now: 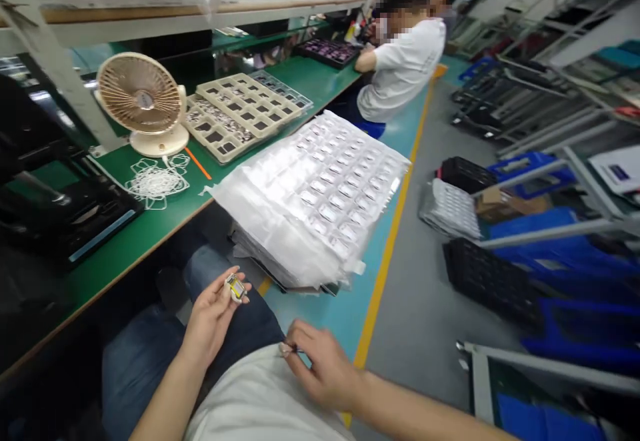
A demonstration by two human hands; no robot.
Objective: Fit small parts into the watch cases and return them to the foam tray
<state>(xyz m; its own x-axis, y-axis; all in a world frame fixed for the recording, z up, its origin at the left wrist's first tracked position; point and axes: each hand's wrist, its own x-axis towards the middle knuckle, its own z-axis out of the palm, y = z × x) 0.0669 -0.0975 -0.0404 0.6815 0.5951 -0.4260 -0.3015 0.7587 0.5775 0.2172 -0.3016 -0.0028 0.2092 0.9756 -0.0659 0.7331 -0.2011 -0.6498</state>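
Observation:
Above my lap, my left hand (213, 317) is closed around a small white-edged electronic part (235, 287) with a yellow-bordered silver face, held by its edges. My right hand (325, 364) is lower and to the right, near my shirt. Its thumb and index finger pinch a small pale and dark piece (286, 349), too blurred to name. Beyond both hands lies a stack of clear plastic blister trays (280, 194). Rows of small pale parts sit in the pockets of the top tray.
On the green bench (107, 254) stand a beige fan (143, 101), a heap of white loops (157, 184), an orange stick (199, 163) and beige compartment trays (235, 151). A black machine (45, 181) is at left. A co-worker (407, 67) sits farther along. Racks with blue bins (575, 334) line the right.

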